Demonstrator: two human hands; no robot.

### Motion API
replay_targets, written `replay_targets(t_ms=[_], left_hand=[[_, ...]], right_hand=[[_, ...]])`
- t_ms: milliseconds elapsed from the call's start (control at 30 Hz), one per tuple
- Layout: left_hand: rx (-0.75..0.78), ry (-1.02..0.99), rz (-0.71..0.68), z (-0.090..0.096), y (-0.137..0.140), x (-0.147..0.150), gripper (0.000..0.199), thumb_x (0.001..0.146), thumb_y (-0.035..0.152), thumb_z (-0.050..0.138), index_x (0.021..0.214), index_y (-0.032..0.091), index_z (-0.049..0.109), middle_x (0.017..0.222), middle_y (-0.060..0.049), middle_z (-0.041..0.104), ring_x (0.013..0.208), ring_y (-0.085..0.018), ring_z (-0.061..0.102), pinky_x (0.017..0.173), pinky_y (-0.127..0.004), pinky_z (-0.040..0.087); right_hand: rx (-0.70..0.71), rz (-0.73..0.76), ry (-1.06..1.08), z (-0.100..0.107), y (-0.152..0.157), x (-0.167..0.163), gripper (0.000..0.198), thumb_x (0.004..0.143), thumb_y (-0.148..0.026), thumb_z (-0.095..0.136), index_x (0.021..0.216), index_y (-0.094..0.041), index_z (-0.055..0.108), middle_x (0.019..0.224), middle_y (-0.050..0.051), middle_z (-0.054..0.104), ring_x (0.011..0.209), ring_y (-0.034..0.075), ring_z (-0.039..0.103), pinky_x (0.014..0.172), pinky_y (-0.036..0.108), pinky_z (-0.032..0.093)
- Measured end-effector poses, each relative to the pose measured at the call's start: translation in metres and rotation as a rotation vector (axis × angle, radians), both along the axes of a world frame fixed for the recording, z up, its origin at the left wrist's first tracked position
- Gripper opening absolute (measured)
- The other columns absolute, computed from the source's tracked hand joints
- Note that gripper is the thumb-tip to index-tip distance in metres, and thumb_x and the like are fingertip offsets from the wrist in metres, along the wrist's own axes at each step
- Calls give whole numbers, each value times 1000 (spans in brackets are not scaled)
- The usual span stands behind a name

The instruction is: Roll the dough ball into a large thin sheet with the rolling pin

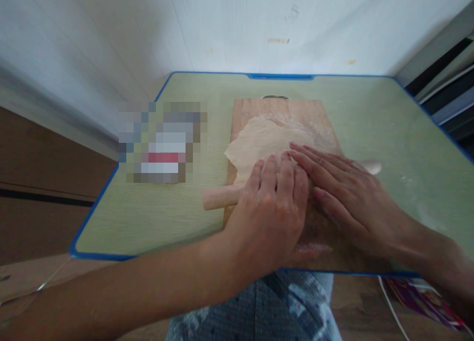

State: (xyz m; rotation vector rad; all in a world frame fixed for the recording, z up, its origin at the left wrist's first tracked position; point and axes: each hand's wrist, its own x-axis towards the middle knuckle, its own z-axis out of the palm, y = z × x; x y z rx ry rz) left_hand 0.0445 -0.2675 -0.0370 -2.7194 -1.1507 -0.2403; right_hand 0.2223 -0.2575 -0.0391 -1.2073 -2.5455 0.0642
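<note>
A wooden rolling pin [222, 197] lies slantwise across a thin, uneven sheet of pale dough [264, 138]. My left hand [272, 207] rests over the pin's middle, its fingers bent over the wood and their tips at the dough. Beside it, my right hand [340, 192] lies flat across the pin with fingers stretched out, its tips touching or nearly touching the left hand's. The pin's other end [371, 167] shows beyond the right hand; its middle is hidden. Under the dough is a wooden cutting board [242, 108] with flour on it.
The board lies on a light green table [185, 222] with a blue edge. Left of the board is a blurred-out flat object [166, 148]. A white wall [229, 29] stands behind the table. Dark slatted items [452, 104] stand at the right, and a white cord [392, 309] hangs below.
</note>
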Motion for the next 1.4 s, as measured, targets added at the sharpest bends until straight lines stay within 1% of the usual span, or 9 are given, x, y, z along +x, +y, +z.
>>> replay_targets(t_ms=[133, 233, 400, 567, 700, 800, 933, 1067, 1400], left_hand=[[32, 10, -10, 0, -6, 0, 90, 82, 67, 36, 134, -6, 31, 139, -29, 35, 127, -39, 37, 106, -51, 27], [-43, 38, -55, 7, 5, -5, 82, 86, 62, 34, 134, -4, 32, 140, -27, 35, 130, -34, 36, 106, -47, 28], [-154, 71, -88, 18, 37, -32, 80, 88, 61, 31, 139, 0, 21, 146, -23, 26, 136, -29, 26, 108, -40, 26], [-254, 134, -160, 25, 62, -65, 75, 90, 60, 23, 140, 4, 22, 147, -21, 27, 136, -25, 26, 106, -38, 27], [-382, 118, -190, 31, 82, -73, 65, 93, 53, 15, 141, 10, 26, 146, -14, 31, 134, -20, 31, 106, -33, 28], [-465, 74, -211, 29, 94, -72, 60, 95, 47, 11, 141, 11, 27, 147, -10, 31, 137, -18, 23, 108, -36, 23], [-490, 21, -198, 22, 99, -72, 58, 95, 44, 12, 142, 12, 26, 149, -10, 25, 139, -18, 17, 110, -37, 19], [-408, -1, -213, 19, 86, -74, 58, 96, 44, 17, 140, 9, 28, 149, -14, 26, 138, -19, 20, 110, -35, 21], [-356, -18, -285, 21, 58, -70, 76, 86, 64, 26, 137, 8, 32, 145, -18, 32, 137, -25, 24, 110, -40, 24]], right_hand=[[-7, 19, 39, 0, -7, 2, 53, 94, -30, 25, 145, -17, 22, 147, 9, 31, 134, 22, 29, 106, 48, 32], [-69, 42, 65, 8, 1, 7, 51, 94, -33, 25, 144, -21, 25, 146, 6, 33, 133, 20, 31, 107, 47, 31], [-158, 18, 50, 19, 31, 21, 49, 94, -39, 24, 141, -27, 31, 145, 2, 36, 133, 21, 31, 108, 52, 27], [-174, 37, -43, 14, 71, 35, 57, 92, -50, 21, 136, -20, 42, 143, 8, 38, 133, 24, 29, 109, 54, 23], [-198, 70, -40, 7, 102, 41, 53, 92, -50, 23, 136, -27, 42, 144, 1, 37, 133, 21, 29, 109, 51, 25], [-234, 90, -26, 4, 114, 44, 51, 92, -51, 25, 136, -32, 39, 145, -3, 35, 134, 20, 27, 109, 50, 24], [-271, 59, 13, 6, 107, 44, 50, 91, -51, 25, 136, -34, 38, 144, -5, 36, 132, 19, 31, 109, 48, 27], [-274, 50, 21, 10, 85, 40, 58, 91, -54, 21, 135, -24, 43, 142, 3, 39, 132, 22, 32, 108, 47, 29], [-45, -42, 25, 1, 49, 35, 47, 93, -35, 28, 135, -22, 43, 139, 5, 44, 129, 24, 38, 105, 53, 32]])
